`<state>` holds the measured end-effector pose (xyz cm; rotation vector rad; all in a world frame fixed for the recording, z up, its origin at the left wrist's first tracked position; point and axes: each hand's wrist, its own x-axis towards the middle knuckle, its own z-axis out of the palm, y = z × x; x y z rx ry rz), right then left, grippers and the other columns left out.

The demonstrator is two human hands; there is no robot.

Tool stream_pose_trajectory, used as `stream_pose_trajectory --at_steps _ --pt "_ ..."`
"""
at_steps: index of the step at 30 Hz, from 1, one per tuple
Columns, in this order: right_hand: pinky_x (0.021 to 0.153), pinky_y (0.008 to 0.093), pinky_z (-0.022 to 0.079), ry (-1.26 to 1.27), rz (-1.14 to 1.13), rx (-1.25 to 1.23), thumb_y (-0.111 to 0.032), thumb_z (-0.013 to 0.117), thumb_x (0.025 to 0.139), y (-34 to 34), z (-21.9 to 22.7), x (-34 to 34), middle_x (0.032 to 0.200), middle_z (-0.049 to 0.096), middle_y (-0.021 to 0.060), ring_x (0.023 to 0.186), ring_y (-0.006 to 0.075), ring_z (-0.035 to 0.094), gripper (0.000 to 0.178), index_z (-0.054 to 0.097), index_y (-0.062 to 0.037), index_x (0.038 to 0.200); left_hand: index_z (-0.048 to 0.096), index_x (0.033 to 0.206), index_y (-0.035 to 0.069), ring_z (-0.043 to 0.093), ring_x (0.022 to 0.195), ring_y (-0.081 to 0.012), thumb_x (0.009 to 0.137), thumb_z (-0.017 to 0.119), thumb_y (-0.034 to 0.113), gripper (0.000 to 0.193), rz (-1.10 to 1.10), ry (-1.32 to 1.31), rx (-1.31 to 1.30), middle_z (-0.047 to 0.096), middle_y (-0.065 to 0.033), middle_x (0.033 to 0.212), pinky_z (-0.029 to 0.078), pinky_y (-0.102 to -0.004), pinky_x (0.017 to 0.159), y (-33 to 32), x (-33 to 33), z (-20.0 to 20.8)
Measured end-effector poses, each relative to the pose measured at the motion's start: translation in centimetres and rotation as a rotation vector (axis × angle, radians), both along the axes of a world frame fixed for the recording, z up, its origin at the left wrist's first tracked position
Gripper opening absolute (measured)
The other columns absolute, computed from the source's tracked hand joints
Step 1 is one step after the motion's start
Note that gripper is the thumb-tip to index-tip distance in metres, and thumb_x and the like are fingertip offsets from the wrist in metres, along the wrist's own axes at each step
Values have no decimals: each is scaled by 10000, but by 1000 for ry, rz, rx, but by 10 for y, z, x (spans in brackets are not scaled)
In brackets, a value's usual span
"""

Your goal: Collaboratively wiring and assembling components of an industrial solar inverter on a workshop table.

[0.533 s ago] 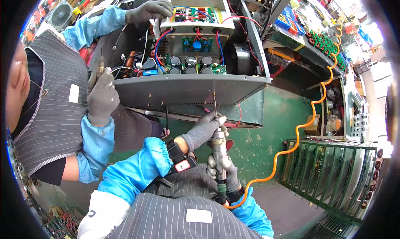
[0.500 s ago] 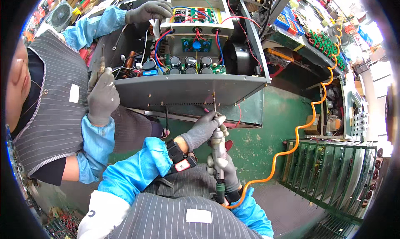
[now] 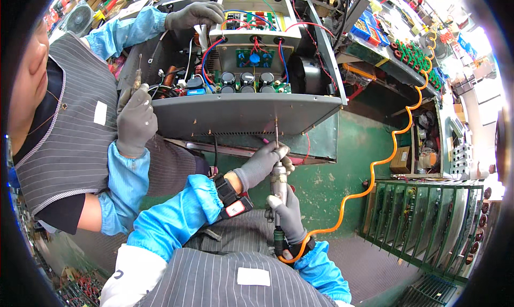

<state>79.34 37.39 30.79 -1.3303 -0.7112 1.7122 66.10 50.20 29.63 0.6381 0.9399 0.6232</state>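
Observation:
A silvery air screwdriver stands upright in front of me, its long thin bit reaching the grey side panel of an opened metal equipment case. Gloved in grey, my left hand closes around the bit and the tool's nose. My right hand wraps the tool's body lower down, near the dark green hose fitting. Several small brass-coloured screws stick out along the panel's lower part. Whether the bit sits in a screw head is too small to tell.
At the left a co-worker's gloved hand holds a screwdriver; the other glove rests on the case. Inside are capacitors and wires. An orange coiled hose hangs at right, near a green rack.
The orange hose has swung left near my right hand, and that hand's grip on the air screwdriver has shifted a little. The co-worker has leaned slightly right. The bit stays at the panel.

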Motion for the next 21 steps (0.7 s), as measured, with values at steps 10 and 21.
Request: stream_pose_trajectory --at_steps 10,21 --pt "544 247 524 -45 107 1 -236 748 859 7 2 14 903 596 33 646 97 608 653 474 -2 1404 589 1226 65 735 1041 -363 1064 606 362 340 391 -399 -237 720 -176 1090 617 -522 941 42 0 -53" --pt "577 267 544 -1 395 -167 -220 809 838 -3 24 61 989 591 38 774 106 627 674 503 6 1394 576 1325 69 703 1138 -306 1084 496 506 505 379 -272 -240 706 -149 1238 574 -461 1022 -28 -59 -82"
